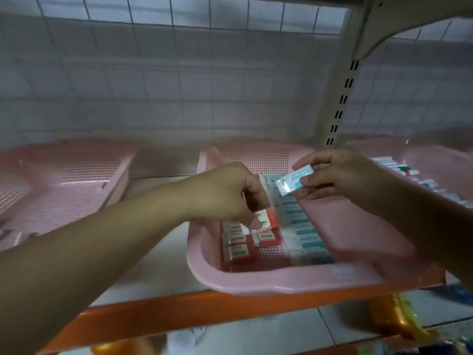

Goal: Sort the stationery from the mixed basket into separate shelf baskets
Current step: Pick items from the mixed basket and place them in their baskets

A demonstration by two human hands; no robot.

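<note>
While the right hand (340, 175) pinches it, the flat plastic packet (294, 179) glints.

Both forearms reach forward: the left hand (225, 193) curls downward gripping a red box (267, 218), the right hand (340, 178) pinches a teal packet (294, 179).

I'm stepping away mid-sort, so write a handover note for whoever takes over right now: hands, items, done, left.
Left hand pinches a small red-and-white box inside the middle pink perforated plastic basket.
Right hand holds a teal-and-white packet above it.
Done: red boxes lined up at that basket's left, teal packets in a row at its right.
Left: place both held items; which basket is the mixed one, I cannot tell.
</note>
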